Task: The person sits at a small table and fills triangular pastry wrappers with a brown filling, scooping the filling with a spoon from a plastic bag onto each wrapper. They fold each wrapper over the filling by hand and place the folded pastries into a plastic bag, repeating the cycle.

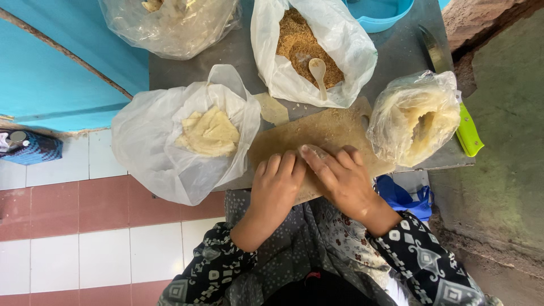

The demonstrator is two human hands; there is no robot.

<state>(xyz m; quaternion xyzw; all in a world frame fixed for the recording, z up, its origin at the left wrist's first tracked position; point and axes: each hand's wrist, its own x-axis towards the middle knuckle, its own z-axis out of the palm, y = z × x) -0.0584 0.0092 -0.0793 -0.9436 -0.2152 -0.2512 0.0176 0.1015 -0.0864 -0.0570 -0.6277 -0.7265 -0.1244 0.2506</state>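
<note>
The wrapper roll [313, 152], seemingly thin pale dough, lies on the wooden board [317, 133] with its long axis nine-to-three. Both hands press flat, fingers extended: left hand [276, 190] at its seven o'clock, right hand [343, 178] nearer, fingertips on it.

- Left hand [276, 190] lies palm down, fingers together and stretched forward.
- Right hand [340, 178] lies just beside it, palm down, fingertips angled toward the left hand's fingertips.

both bare hands, the left hand [276, 187] and the right hand [344, 180], emerge from black sleeves [212, 266] with white geometric patterning, above a grey dotted and floral garment [331, 238].
</note>
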